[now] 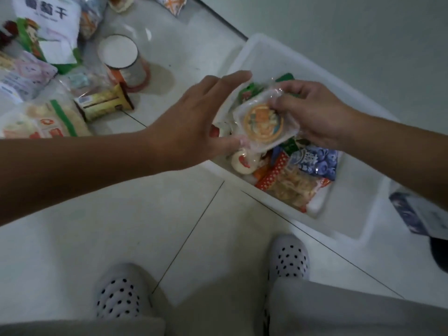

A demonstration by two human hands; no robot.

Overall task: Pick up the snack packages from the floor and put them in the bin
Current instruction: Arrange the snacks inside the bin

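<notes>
Clear-wrapped round snack package (263, 122) pinched by right hand (315, 115) above white bin (349, 214), left hand (189, 117) splayed wide beside it; drop step, next probably needs release, then floor pile (55, 117).

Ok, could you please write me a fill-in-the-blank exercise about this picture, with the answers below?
1. The ____ hand pinches the round snack package over the bin.
2. The blueberry package inside the bin is ____ in colour.
3. The can stands ____ on the floor.
4. The slippers have ____ dots.
Answers: right; blue; upright; black.
</notes>
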